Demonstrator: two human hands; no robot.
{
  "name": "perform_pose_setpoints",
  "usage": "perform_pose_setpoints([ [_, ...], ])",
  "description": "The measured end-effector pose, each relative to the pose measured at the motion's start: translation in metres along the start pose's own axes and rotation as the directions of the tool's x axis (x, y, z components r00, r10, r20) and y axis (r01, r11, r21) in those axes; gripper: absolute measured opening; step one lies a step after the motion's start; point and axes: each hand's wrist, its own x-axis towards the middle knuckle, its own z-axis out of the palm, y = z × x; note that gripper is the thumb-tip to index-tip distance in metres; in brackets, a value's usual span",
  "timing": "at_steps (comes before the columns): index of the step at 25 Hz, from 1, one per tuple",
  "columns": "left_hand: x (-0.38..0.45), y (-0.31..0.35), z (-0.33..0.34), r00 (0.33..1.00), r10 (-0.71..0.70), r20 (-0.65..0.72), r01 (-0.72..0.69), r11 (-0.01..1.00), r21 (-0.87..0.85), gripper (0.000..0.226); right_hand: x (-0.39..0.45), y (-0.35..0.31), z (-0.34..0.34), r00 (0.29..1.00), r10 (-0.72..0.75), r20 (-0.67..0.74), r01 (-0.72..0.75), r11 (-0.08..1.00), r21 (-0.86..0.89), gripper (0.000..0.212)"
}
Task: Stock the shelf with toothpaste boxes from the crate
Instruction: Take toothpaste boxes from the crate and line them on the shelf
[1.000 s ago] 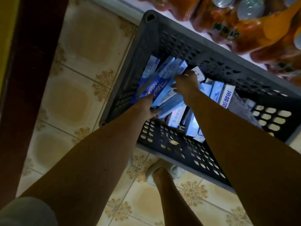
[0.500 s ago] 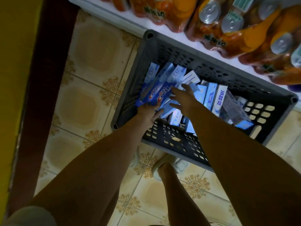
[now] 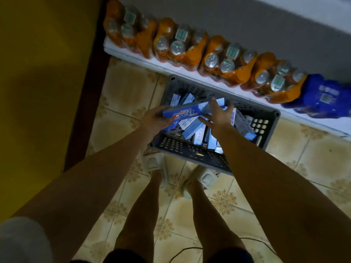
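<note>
Nearest the camera, at 6 o'clock, two bare legs stand on the tiled floor point(image 3: 131, 92) in pale slippers point(image 3: 154, 164), toes just against the near wall of the gray crate point(image 3: 191, 150).

Over the crate, around the middle of the view, the left hand point(image 3: 154, 120) curls its grip round the near end of a blue toothpaste box point(image 3: 187, 112), held flat and lengthwise, with more boxes bunched beneath it. The right hand point(image 3: 218, 115) lies at the other end, fingers spread and only lightly bent over the box; whether it truly pinches anything I cannot tell. The rest of the toothpaste boxes point(image 3: 193, 128) lie loose and crossed inside the crate, some on edge.

To do this step well, I judge the left hand should square the bundle so no box slips out below, the right hand steadying the far end until the stack clears the crate rim, then lift level.

Farther off, from 11 to 3 o'clock, a white shelf point(image 3: 190, 73) carries orange drink packs point(image 3: 180, 44) and a blue pack point(image 3: 324, 97) at its right end.

Dim light blurs the box labels. How many boxes the left hand holds is hidden, and the shelf meant for the toothpaste is not evident.
</note>
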Motion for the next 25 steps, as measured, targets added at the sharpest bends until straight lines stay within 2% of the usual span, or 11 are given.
perform_pose_setpoints([
  [5,-0.063,0.066,-0.02,0.983,0.16,0.086,-0.173,0.97,0.174,0.038,-0.073,-0.043,-0.018,0.991,-0.133,-0.006,0.132,0.991,-0.028,0.047],
  [8,-0.103,0.118,-0.029,0.961,0.215,0.175,-0.258,0.925,0.279,0.04,-0.132,-0.065,-0.033,0.988,-0.153,0.005,0.153,0.988,-0.02,0.041],
  [11,-0.151,0.169,-0.034,0.959,0.215,0.182,-0.265,0.91,0.319,0.054,-0.2,-0.085,-0.046,0.974,-0.226,0.007,0.226,0.974,0.012,0.038],
  [14,-0.199,0.214,-0.038,0.936,0.258,0.241,-0.325,0.897,0.301,0.053,-0.266,-0.106,-0.05,0.941,-0.337,0.029,0.338,0.94,-0.051,0.025],
  [18,-0.251,0.272,-0.056,0.901,0.318,0.297,-0.408,0.852,0.327,0.051,-0.346,-0.138,-0.047,0.89,-0.441,0.115,0.453,0.882,-0.127,0.015],
  [22,-0.28,0.321,-0.076,0.867,0.311,0.389,-0.454,0.815,0.36,0.051,-0.414,-0.177,-0.05,0.823,-0.516,0.239,0.561,0.803,-0.2,0.022],
  [25,-0.299,0.357,-0.085,0.836,0.262,0.482,-0.5,0.726,0.473,0.046,-0.448,-0.194,-0.051,0.774,-0.545,0.322,0.626,0.732,-0.268,0.024],
])
